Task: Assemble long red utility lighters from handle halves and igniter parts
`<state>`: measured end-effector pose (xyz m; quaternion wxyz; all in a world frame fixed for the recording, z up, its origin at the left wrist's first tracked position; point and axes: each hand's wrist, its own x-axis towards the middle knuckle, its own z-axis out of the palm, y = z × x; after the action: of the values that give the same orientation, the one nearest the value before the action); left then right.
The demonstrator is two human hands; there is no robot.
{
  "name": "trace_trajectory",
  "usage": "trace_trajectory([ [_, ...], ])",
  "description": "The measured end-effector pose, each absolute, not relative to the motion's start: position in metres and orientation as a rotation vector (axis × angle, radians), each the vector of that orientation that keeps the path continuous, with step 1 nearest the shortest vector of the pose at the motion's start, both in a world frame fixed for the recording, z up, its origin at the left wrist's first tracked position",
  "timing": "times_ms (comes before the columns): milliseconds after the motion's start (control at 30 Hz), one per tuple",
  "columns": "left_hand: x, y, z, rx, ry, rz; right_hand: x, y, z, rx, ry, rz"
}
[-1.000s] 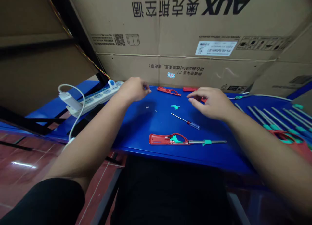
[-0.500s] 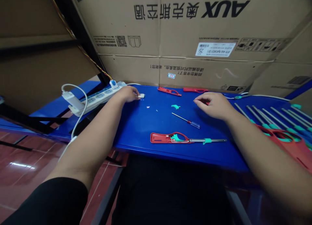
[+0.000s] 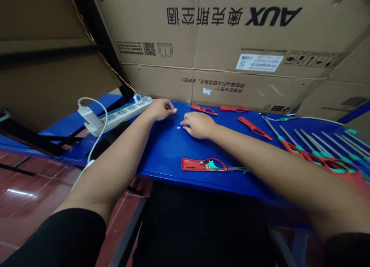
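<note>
Head view: left hand (image 3: 159,109) appears to pinch a tiny metal part (image 3: 175,110) at the fingertips, while the half-curled right hand (image 3: 199,125) lies just beside loose metal specks (image 3: 178,127) on the blue bench (image 3: 162,155), where a brushing finger could scatter them.

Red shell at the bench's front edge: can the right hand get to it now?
Probably yes: the right hand sits close behind the red shell, with nothing lying between them.

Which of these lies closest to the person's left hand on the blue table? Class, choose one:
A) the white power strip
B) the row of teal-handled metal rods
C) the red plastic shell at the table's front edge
A: the left hand sits just beside the end of the white power strip.
</note>
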<state>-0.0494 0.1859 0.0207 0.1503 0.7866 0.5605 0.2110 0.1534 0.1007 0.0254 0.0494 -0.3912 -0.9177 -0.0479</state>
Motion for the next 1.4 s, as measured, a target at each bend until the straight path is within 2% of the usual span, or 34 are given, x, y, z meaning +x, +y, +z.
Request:
trace_trajectory([
  [433, -0.044, 0.182, 0.021, 2.121, 1.48, 0.771, 0.123, 0.121, 0.033, -1.252, -2.97, -0.382],
  [633, -0.045, 0.178, 0.024, 2.107, 1.399, 0.707, 0.141, 0.127, 0.037, -1.349, -2.832, -0.312],
  [1000, 0.036, 0.106, 0.022, 2.151, 0.556, 0.72, 0.243, 0.063, 0.047, -1.439, -2.433, -0.08],
  [1400, 0.035, 0.092, 0.028, 2.176, 0.46, 0.748, 0.257, 0.05, 0.032, -1.268, -2.153, 0.114],
])
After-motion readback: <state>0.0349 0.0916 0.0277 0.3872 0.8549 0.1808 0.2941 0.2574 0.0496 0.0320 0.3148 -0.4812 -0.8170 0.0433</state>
